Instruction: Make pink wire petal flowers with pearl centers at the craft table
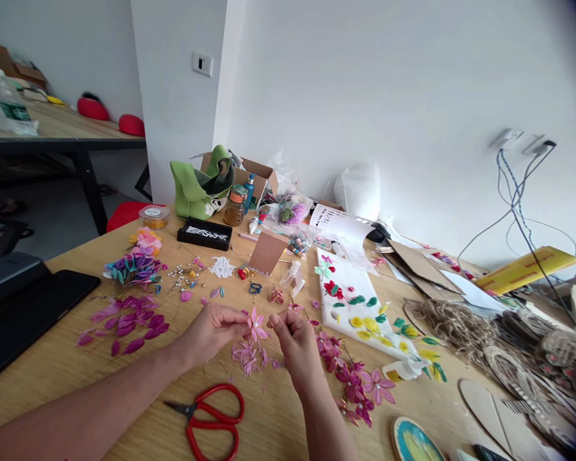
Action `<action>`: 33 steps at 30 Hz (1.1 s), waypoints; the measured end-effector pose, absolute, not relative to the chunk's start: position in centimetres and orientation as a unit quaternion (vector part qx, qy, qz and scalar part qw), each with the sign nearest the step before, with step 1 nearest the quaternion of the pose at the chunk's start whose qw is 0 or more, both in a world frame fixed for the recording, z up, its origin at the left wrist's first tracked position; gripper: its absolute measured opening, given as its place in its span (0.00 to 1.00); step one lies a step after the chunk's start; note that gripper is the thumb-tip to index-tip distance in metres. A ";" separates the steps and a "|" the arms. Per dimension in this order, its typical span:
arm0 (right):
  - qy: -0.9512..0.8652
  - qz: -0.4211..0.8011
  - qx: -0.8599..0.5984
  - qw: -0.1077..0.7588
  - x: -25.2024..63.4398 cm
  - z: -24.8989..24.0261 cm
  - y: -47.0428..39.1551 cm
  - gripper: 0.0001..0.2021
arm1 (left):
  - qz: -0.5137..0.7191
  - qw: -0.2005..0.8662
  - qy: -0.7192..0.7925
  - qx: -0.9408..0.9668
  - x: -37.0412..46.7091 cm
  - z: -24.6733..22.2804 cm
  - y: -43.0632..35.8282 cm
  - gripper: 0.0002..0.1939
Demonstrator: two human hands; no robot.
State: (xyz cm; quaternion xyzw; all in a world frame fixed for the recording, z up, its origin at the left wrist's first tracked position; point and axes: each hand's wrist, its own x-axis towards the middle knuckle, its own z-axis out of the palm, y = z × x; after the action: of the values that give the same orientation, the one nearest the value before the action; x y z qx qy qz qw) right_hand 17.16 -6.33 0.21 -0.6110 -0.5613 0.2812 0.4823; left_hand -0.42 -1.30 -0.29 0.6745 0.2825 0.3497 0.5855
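Observation:
Between my two hands, above the middle of the wooden table, is a pink artificial flower [256, 324] with pointed petals. My left hand [219, 325] pinches it at its left side. My right hand [292, 339] is just to the right of the flower, thumb and fingers pressed together; anything between those fingertips is too small to make out. Below them lies a loose pile of pale pink petals [248, 357]. Red-handled scissors [216, 419] rest near the table's front edge. Finished magenta flowers [352, 381] spread out right of my right hand.
Magenta petals [134, 320] and a black tablet [38, 320] lie on the left. Behind are a black tray [204, 243], a brown block [267, 251] and a green bag [192, 192]. A white foam board [336, 307] holds coloured pieces; twine [456, 323] lies farther right.

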 end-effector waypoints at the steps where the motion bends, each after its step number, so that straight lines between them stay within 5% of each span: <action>1: -0.559 0.279 -0.611 0.486 16.9 0.3 -6.4 0.17 | 0.357 0.613 0.302 0.638 -0.5 -0.3 -1.1 0.09; 15: -0.711 0.050 -0.545 0.441 13.4 0.4 -8.7 0.13 | 0.407 0.675 0.377 0.486 -0.2 -0.6 -0.9 0.10; 33: -0.539 0.335 -0.544 0.548 14.5 1.1 -8.3 0.21 | 0.458 0.510 0.170 0.707 -0.8 -0.1 -0.7 0.11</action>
State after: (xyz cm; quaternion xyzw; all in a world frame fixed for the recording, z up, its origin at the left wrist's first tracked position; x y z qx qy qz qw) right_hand 14.53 -8.32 1.15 -0.5443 -0.5395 0.3351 0.5481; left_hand -0.84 -0.71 -0.08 0.7074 0.1700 0.4584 0.5105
